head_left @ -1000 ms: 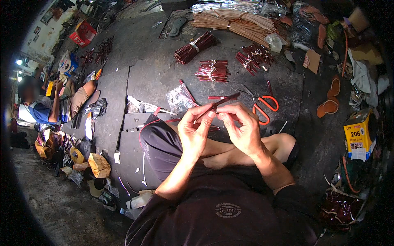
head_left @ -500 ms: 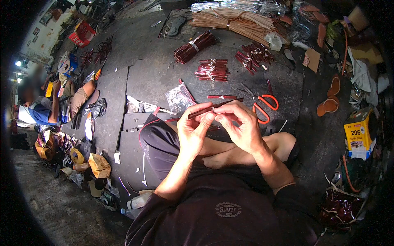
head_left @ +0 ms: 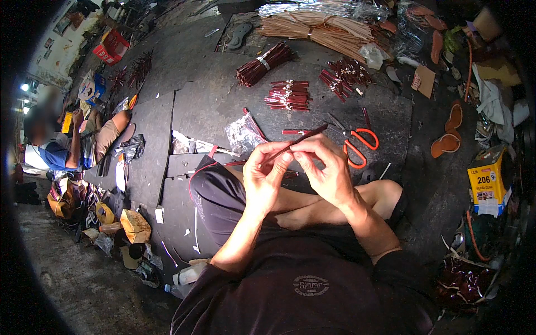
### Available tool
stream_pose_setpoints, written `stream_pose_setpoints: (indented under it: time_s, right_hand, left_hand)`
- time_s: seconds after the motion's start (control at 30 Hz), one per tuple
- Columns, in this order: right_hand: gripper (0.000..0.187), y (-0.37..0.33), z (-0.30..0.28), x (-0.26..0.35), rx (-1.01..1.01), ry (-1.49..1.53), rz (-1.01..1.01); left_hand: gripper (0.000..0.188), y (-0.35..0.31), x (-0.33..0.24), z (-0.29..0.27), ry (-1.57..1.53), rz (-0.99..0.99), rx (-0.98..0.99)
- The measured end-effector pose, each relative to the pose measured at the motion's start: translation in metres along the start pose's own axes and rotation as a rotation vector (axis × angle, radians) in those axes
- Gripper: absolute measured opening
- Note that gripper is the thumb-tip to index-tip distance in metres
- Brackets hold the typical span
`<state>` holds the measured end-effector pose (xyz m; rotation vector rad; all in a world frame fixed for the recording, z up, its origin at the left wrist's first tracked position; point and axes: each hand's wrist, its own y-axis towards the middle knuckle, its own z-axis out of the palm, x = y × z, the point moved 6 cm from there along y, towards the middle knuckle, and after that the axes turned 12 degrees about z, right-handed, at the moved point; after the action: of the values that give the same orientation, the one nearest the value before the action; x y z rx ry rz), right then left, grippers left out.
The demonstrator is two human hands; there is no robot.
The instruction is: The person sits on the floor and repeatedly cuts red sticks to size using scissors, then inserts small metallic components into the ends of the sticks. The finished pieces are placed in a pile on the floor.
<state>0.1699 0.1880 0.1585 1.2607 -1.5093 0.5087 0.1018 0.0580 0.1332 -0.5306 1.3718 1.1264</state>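
Observation:
Between my two hands, above my crossed legs, is a narrow dark red strip [head_left: 312, 133], slanting up to the right. My left hand [head_left: 266, 172] pinches its lower left part with thumb and fingers. Close beside it, my right hand [head_left: 326, 170] pinches the strip near its middle; the upper end sticks out past those fingers. Just beyond lies another short dark red strip [head_left: 295, 132], partly hidden by my hand. To its right rest scissors [head_left: 357, 146] with orange handles. Farther out is a row of dark red strips [head_left: 287, 95] with pale pieces across their middles.
A tied dark red bundle [head_left: 264, 63], a loose strip pile [head_left: 349, 77] and a long tan strip bundle [head_left: 318, 30] lie at the back. A clear plastic bag [head_left: 243, 134] sits ahead. Sandals [head_left: 448, 139] and a yellow can [head_left: 487, 181] are right; another person [head_left: 61, 145] sits left.
The strip in my hands has tilted more steeply, its right end higher. My fingers have shifted slightly along it. The surrounding things stay put.

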Motion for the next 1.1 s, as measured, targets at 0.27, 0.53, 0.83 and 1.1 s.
stream_pose_setpoints:
  time_s: [0.27,0.53,0.83,1.1]
  right_hand:
    - [0.021,-0.01,0.007,-0.003,-0.23,0.265,0.155]
    - [0.024,-0.012,0.0,0.016,-0.284,-0.082,-0.09]
    - [0.027,-0.011,-0.001,0.017,-0.283,-0.027,-0.157]
    - [0.026,-0.009,0.001,0.008,-0.247,0.049,-0.067]
  left_hand:
    - [0.017,-0.007,0.008,0.0,-0.158,0.147,-0.139]
    - [0.014,-0.006,0.008,0.004,-0.219,0.143,-0.11]
    - [0.014,-0.007,0.005,0.005,-0.256,0.116,-0.078]
    - [0.014,-0.005,0.002,0.001,-0.209,0.125,-0.05]
